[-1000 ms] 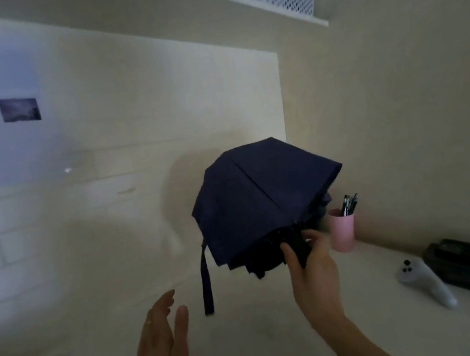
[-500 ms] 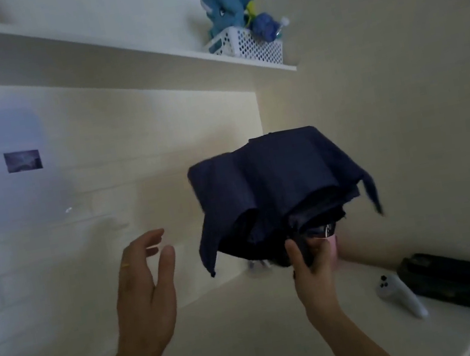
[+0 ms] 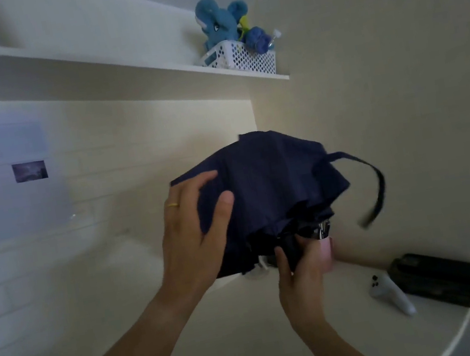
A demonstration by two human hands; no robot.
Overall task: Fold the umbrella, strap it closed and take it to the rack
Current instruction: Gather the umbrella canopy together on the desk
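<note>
A dark navy folding umbrella (image 3: 272, 184), collapsed with loose, bunched canopy cloth, is held up over the white desk. My right hand (image 3: 301, 272) grips its black handle from below. My left hand (image 3: 193, 234) is pressed flat against the canopy's left side, thumb on the front of the cloth. The umbrella's closing strap (image 3: 375, 185) swings free on the right, blurred. No rack is in view.
A white desk (image 3: 254, 339) lies below. On its right are a white controller (image 3: 391, 293) and a black case (image 3: 437, 280). A pink pen cup (image 3: 327, 252) stands behind my right hand. A wall shelf (image 3: 115, 64) carries a white basket (image 3: 241, 58) with a blue plush toy.
My left hand has risen from open air and landed on the canopy's left side. The strap has swung out to the right. The view has tilted upward.
</note>
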